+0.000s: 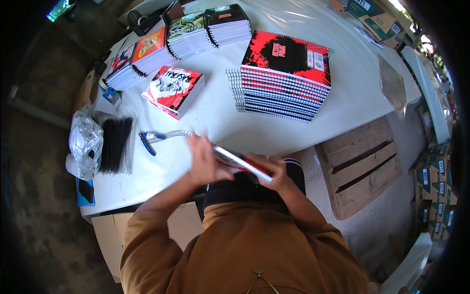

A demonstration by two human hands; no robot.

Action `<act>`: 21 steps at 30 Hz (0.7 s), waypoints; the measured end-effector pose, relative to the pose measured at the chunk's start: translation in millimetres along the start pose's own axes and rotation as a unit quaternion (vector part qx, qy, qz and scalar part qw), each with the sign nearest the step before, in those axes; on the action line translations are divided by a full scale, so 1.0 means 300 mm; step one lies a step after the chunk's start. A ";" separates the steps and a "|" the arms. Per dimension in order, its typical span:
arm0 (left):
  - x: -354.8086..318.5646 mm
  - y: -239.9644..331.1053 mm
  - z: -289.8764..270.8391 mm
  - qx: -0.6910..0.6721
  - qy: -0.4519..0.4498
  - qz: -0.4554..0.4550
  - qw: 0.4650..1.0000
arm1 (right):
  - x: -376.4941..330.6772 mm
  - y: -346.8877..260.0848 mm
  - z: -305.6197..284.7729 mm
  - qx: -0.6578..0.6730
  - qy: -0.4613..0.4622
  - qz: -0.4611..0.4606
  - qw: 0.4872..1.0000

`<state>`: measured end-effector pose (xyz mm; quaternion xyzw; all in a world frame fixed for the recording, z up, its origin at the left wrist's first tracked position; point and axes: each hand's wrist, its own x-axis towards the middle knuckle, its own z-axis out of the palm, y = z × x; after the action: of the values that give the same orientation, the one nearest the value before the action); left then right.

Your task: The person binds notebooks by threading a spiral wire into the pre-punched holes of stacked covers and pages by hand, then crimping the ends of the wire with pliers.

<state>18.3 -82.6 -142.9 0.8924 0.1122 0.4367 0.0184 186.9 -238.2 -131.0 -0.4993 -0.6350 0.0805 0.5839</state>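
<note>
The notebook (242, 162) is clasped in the right hand (277, 172), while the left hand (202, 159) is a blur beside a wire coil (177, 133), its grip impossible to tell.

At the near edge of the tabletop (360, 93), the left hand (203, 159) is blurred; whether it grips the book (242, 163), I cannot tell. The book is tilted, so its cover is mostly hidden. Where the coil (176, 133) ends beside this hand is unclear. The tabletop hides part of the pallet (362, 171). Beyond the far right corner, a carton (381, 22) is cut off.
</note>
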 end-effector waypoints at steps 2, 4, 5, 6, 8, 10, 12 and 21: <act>-0.094 0.014 -0.051 -0.013 -0.140 0.158 0.977 | 0.023 0.006 -0.005 -0.028 0.020 0.028 0.999; 0.019 -0.067 -0.062 0.158 0.113 0.250 0.949 | 0.036 -0.035 -0.003 -0.008 0.008 -0.022 1.000; 0.020 -0.057 -0.055 0.157 0.111 0.249 0.949 | 0.049 -0.017 0.001 0.011 0.001 -0.021 1.000; 0.021 -0.037 -0.038 0.100 0.074 0.151 0.981 | 0.041 -0.020 0.013 0.011 0.001 -0.019 1.000; -0.038 -0.006 0.011 -0.011 0.001 0.046 0.999 | 0.030 -0.029 0.029 -0.023 0.012 -0.012 1.000; -0.065 0.009 0.012 -0.022 -0.040 0.116 0.992 | -0.001 0.022 0.024 -0.028 0.054 -0.002 0.998; -0.033 0.014 -0.019 0.046 -0.004 0.214 0.976 | 0.001 -0.014 0.027 -0.030 0.019 -0.007 0.999; -0.020 0.126 -0.028 -0.050 -0.005 0.167 0.985 | 0.022 -0.007 0.029 -0.004 0.050 -0.008 0.999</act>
<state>15.2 -121.4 -137.5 0.8985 -0.0606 0.4346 -0.0097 179.9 -230.1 -127.9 -0.5000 -0.6091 0.0488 0.6136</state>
